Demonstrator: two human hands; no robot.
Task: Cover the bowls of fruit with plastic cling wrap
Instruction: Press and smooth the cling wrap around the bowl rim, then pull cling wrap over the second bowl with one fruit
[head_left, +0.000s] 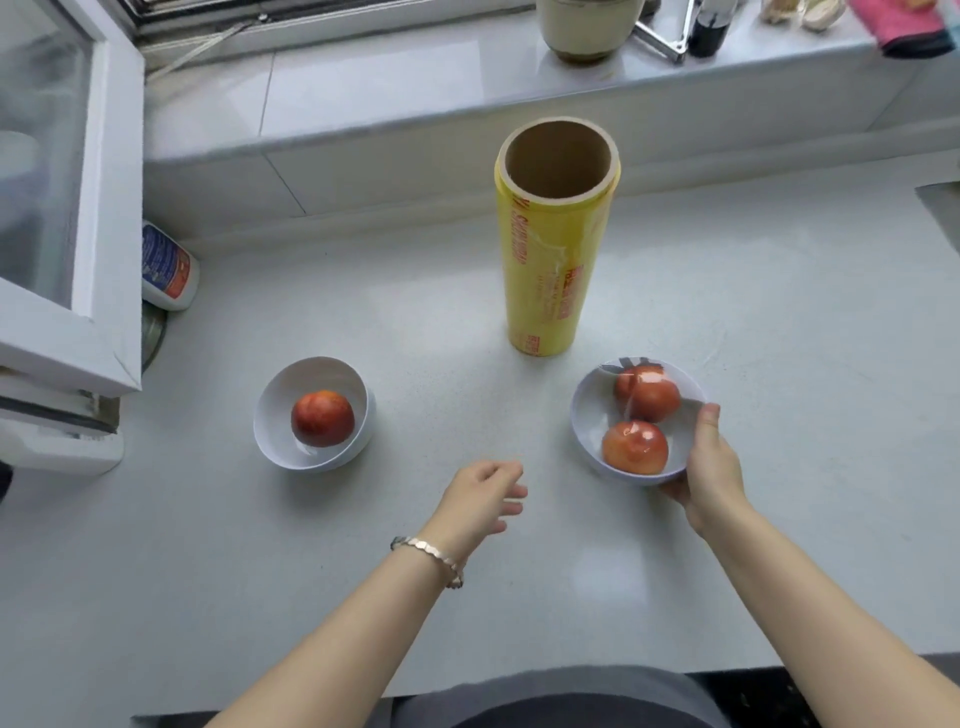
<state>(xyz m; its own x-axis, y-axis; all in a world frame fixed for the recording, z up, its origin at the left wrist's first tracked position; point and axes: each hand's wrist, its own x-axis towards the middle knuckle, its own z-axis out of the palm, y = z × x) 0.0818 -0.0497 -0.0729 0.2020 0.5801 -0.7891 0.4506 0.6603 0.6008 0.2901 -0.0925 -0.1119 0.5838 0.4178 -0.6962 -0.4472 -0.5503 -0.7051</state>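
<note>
Left bowl (311, 415): one fruit (322, 418), no wrap seen; still to cover. Left hand (485, 493): over the table (779, 322), fingers loosely spread, holding nothing. Roll (556, 239): upright behind, between the bowls (a loose film edge shows on its side). Right bowl (589, 415): two fruits, glossy film apparently over them; likely covered. Right hand (711, 467): fingers cupping this bowl's near right rim.

bright daylight, soft shadows, edges warped

A white bottle (169, 267) leans by the window frame (106, 218); a ceramic pot (587, 28) tops the ledge.
</note>
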